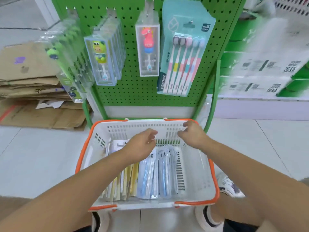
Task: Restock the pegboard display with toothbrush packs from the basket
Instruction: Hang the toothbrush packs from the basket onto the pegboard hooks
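The left hand (145, 141) is hanging over the basket (204, 166) with fingers loosely curled and apart, holding nothing. The right hand (192, 133) is near the far wall of the basket, its fingers a little apart and also empty. Inside the basket, yellow packs (127, 180) are standing on the left and blue packs (153, 174) beside them in the middle. Behind, the pegboard (133, 91) is carrying a five-brush pack (183, 49) and boxed children's brushes (148, 49).
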